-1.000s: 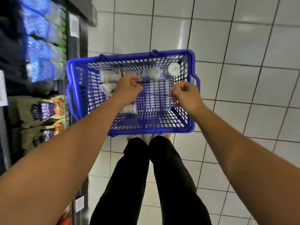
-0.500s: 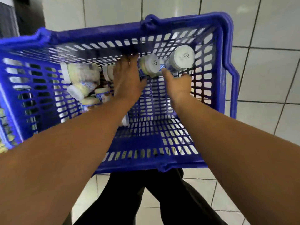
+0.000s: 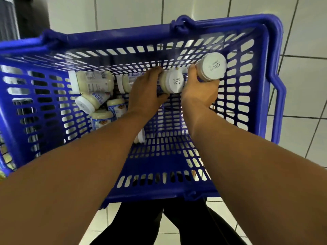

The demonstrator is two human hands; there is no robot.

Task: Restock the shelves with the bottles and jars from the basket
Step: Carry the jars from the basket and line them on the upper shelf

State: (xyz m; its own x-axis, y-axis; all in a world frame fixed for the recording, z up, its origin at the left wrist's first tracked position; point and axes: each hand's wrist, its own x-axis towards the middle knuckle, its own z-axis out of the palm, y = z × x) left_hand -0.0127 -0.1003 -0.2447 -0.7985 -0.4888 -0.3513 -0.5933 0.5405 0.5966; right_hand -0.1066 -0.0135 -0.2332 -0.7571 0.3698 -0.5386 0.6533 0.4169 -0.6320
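The floor (image 3: 300, 32) is glossy white square tile with thin dark grout lines, and it catches a soft glare near the top. A big blue plastic basket (image 3: 159, 195) sits on it. The basket is roughly rectangular, its walls and bottom are moulded as an open grid of rounded slots, and a smooth thick rim runs round the top. Its handle (image 3: 278, 76) hangs folded down outside the right wall.

A person stands at the near edge, and their black trousers (image 3: 194, 227) show below the basket. Both bare forearms reach down inside.

The left hand (image 3: 145, 92) is over the middle of the far wall, its fingers and thumb curled round the body of a cream-filled jar (image 3: 174, 82). That jar lies on its side with its flat, round white lid turned up toward the viewer. Just beside it, the right hand (image 3: 198, 92) grips a second jar (image 3: 213, 66) near the basket's far right corner. Its fingers wrap the jar's body below a broad white cap with small dark print.

More jars are heaped in the far left part of the basket floor. A large one (image 3: 93, 82) lies on its side against the back wall, pale and glassy, with a printed label. Below it a smaller one (image 3: 88, 103) is tilted with its white lid toward the left. Two short jars (image 3: 116, 105) with blue-patterned labels stand beside the left wrist. The white lid of another pokes out from under that forearm.

At the top left corner stands a dark upright fixture (image 3: 26, 15), too blurred to tell what it is.
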